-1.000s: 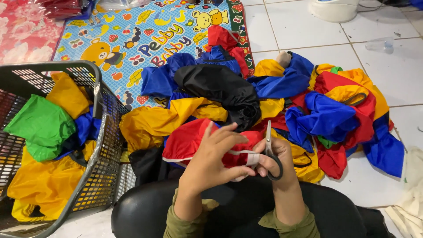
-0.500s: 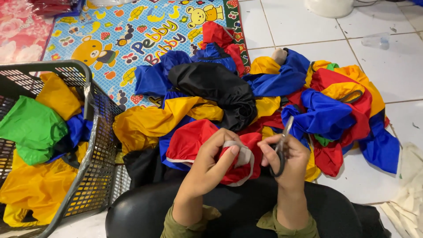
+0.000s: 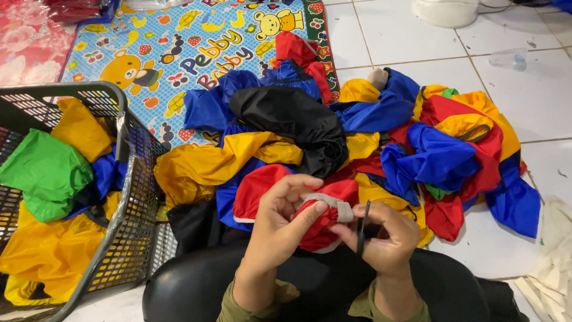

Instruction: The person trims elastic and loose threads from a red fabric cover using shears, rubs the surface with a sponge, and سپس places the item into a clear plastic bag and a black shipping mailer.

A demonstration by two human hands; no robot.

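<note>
The red garment [image 3: 319, 223] with its pale grey-white band [image 3: 333, 206] lies bunched between the two hands, just above the person's lap and in front of the black rounded seat edge [image 3: 196, 286]. The left hand [image 3: 280, 229] closes on it from the near-left: its fingers [image 3: 298, 185] curl over the top of the bundle while the thumb presses into the red cloth from below, so the fabric is pinched and the band is held up taut. The band runs roughly crosswise, from the left fingers toward the right hand [image 3: 384, 238], and its free end sits just beside the right thumb. The right hand's fingers are pressed together around a small pair of dark scissors [image 3: 361, 229], held nearly upright with the tip pointing up and away — the blades stand right at the end of the band, though whether they touch it is too small to tell. The right hand is thus the nearer one to the band's end. Beyond the fingers, a heap of blue, yellow, red and black garments [image 3: 357, 137] spreads over the white tiled floor [image 3: 524, 101] and a cartoon-printed play mat [image 3: 173, 53]; to the left of the left hand a dark mesh basket [image 3: 128, 197] holds green and yellow pieces.
</note>
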